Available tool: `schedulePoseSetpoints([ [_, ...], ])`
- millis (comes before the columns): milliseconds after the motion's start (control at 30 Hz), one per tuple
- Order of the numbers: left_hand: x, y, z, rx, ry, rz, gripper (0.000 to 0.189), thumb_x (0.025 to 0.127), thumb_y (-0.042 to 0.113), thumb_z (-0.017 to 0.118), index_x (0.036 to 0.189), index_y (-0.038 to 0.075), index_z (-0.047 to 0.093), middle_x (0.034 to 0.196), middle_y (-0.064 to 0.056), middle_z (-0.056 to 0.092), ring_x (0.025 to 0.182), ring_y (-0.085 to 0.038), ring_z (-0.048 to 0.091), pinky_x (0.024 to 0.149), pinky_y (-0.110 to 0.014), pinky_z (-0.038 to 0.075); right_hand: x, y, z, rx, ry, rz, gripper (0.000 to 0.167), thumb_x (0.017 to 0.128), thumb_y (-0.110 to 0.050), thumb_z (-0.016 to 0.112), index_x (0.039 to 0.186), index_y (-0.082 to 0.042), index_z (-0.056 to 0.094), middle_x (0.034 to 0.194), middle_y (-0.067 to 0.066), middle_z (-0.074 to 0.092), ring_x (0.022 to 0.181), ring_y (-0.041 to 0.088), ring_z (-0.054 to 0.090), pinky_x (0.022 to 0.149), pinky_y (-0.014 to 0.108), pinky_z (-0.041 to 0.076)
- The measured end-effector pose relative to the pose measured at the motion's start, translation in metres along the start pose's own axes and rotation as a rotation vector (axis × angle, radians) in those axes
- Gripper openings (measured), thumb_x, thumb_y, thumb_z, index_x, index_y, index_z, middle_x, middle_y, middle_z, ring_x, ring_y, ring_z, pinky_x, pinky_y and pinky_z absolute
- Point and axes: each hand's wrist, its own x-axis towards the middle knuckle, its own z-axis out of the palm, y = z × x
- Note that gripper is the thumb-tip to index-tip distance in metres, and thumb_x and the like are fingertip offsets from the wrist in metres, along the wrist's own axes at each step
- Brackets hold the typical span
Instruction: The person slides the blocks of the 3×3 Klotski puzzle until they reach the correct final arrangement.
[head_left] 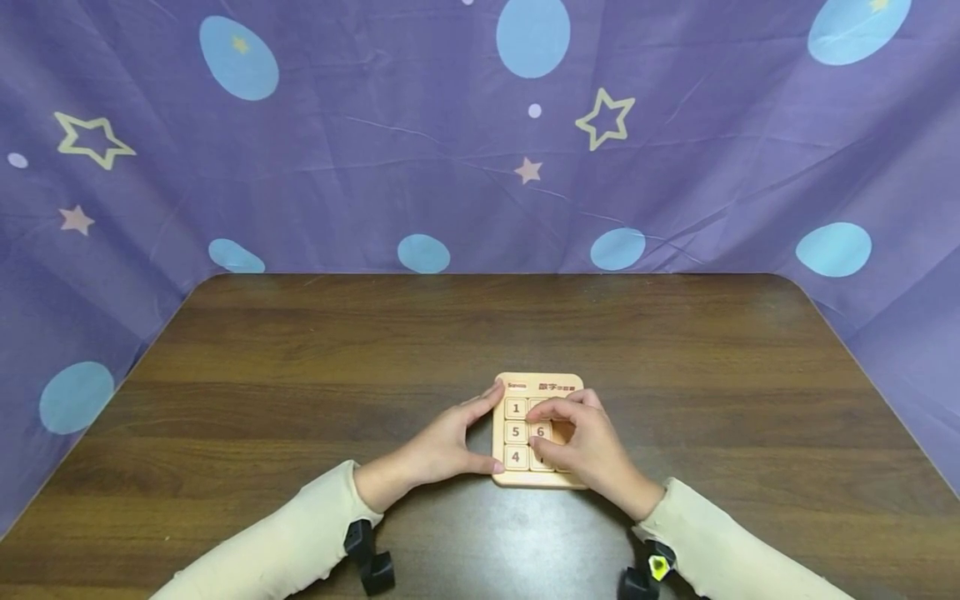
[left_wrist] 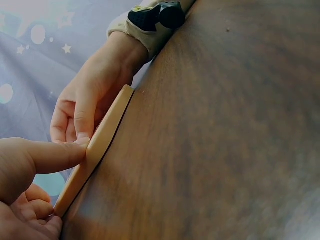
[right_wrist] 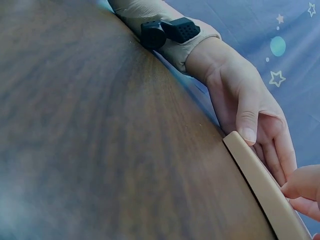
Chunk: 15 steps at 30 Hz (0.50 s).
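Observation:
A light wooden number sliding puzzle lies flat on the table in the head view, with tiles 1, 5, 6 and 4 readable. My left hand steadies its left side, thumb at the lower corner and fingers along the upper part of the edge. Over the tiles, my right hand bends its thumb and index finger, tips apart beside the 6 tile. It hides the right-hand tiles. Both wrist views show the puzzle side-on, its frame edge touched by the left thumb.
The brown wood-grain table extends around the puzzle. Behind it hangs a purple curtain with stars and blue spots. Each sleeved wrist carries a black camera mount, one left and one right.

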Motion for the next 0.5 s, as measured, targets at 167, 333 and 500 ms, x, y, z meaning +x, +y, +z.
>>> schedulePoseSetpoints([
  [167,0.000,-0.001,0.000,-0.001,-0.001,0.006,0.095,0.070,0.012,0.081,0.147,-0.001,0.025,0.154,-0.012,0.020,0.142,-0.025,0.018,0.115,-0.044,0.015,0.000,0.000,-0.002,-0.009,0.007,-0.003,0.027,0.064,-0.008,0.080,0.087,-0.019,0.073,0.091,-0.004,0.055,0.089,0.012,0.043,0.078,0.031,0.038],
  [333,0.000,-0.001,0.000,-0.003,-0.001,0.005,0.096,0.070,0.012,0.081,0.147,0.000,0.025,0.154,-0.012,0.020,0.142,-0.026,0.018,0.115,-0.044,0.015,-0.002,0.003,-0.007,-0.014,0.012,-0.011,0.027,0.065,-0.005,0.080,0.087,-0.019,0.073,0.092,-0.008,0.061,0.089,0.011,0.047,0.078,0.031,0.039],
  [500,-0.001,0.000,-0.001,-0.006,-0.001,-0.001,0.095,0.070,0.011,0.081,0.147,0.000,0.026,0.154,-0.012,0.021,0.142,-0.025,0.018,0.115,-0.044,0.015,-0.004,0.006,-0.011,-0.030,0.010,-0.023,0.027,0.066,-0.004,0.079,0.088,-0.018,0.073,0.091,-0.009,0.064,0.088,0.011,0.050,0.076,0.027,0.042],
])
